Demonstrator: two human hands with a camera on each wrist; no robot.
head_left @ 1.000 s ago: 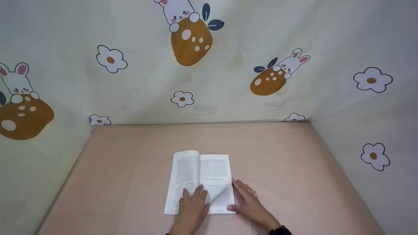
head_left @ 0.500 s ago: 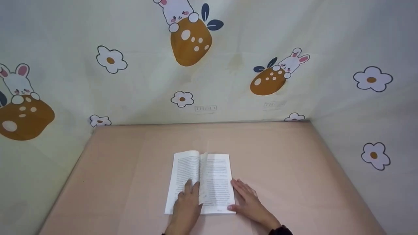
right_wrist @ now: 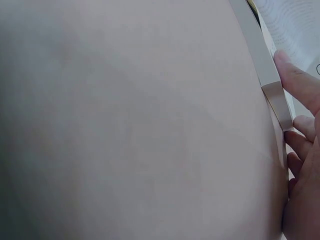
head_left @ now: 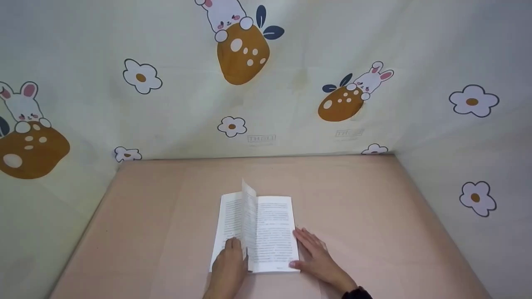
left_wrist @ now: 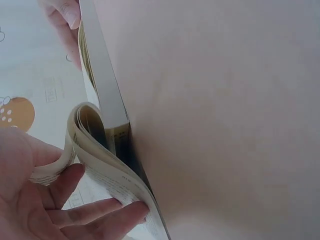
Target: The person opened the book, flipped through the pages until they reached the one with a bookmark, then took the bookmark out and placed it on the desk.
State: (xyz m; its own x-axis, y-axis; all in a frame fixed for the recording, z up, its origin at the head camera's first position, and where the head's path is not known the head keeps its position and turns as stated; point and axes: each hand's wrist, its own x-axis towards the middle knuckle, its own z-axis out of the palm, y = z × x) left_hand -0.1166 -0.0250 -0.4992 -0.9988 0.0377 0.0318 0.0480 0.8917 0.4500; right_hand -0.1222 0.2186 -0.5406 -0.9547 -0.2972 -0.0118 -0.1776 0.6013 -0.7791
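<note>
An open paperback book [head_left: 276, 232] with printed pages lies at the middle of the table's near part. My left hand [head_left: 228, 265] is over its left page, pinching a leaf [head_left: 249, 216] that stands up near the spine. In the left wrist view, the leaf [left_wrist: 80, 135] curls between thumb and index finger, while the other fingers [left_wrist: 117, 220] touch the page beneath. My right hand [head_left: 318, 257] rests along the book's right edge. Its thumb [right_wrist: 297, 82] lies on the right page near the lower corner, and its fingers lie against the side of the pages.
The table [head_left: 353, 195] has a pinkish-beige cover. Light cloth walls [head_left: 299, 83] printed with rabbits and flowers enclose its back and sides. A dark cuff [head_left: 357, 293] shows at the right wrist.
My left hand has shifted left and curled its fingers. A leaf has swung from the right side over to upright near the spine. The right hand stays where it was.
</note>
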